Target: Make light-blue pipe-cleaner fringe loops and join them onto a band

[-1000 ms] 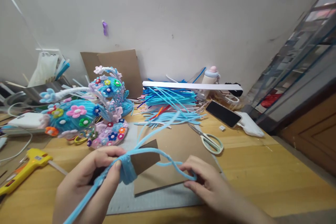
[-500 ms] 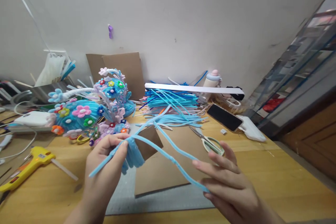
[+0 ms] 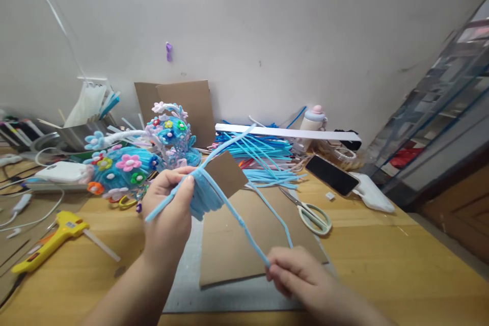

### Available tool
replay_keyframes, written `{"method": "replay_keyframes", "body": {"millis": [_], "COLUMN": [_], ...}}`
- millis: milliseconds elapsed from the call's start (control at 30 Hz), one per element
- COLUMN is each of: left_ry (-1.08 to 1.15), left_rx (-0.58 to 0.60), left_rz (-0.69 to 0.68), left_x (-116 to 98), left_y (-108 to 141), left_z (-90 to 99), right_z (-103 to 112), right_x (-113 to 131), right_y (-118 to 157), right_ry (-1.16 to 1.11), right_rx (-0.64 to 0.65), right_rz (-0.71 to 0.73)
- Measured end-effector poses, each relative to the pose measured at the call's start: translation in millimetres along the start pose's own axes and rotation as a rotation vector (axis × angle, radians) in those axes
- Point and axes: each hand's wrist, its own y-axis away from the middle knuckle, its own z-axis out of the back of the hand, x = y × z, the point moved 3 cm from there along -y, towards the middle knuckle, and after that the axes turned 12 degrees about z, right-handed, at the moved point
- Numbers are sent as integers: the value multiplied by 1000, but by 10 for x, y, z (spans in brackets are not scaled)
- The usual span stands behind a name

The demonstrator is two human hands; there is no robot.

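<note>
Left hand [image 3: 168, 209], left of frame centre, pinches blue-wrapped cardboard [image 3: 228, 175]; right hand [image 3: 296, 274], lower right, clamps blue stem [image 3: 241, 222].

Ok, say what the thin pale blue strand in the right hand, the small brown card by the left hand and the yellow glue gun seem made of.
Strand: probably chenille, matte, from its soft, slightly fuzzy look.
Card: likely cardboard, matte, flat and plain brown.
Glue gun: apparently plastic, smooth and evenly coloured.
</note>
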Motion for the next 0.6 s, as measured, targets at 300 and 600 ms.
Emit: {"method": "replay_keyframes", "body": {"millis": [300,600], "left_ry": [-120,-319], "left_rx": [207,355], "left_rz": [-8,-156], "left_x": [-159,-425], "left_y": [29,-25], "left_z": [-188,-270], "right_z": [-319,-66], "right_x": [-301,-55], "right_y": [-396,-644], "right_ry": [-477,-638], "right_rx": [-30,-214], "right_rz": [-75,366]}}
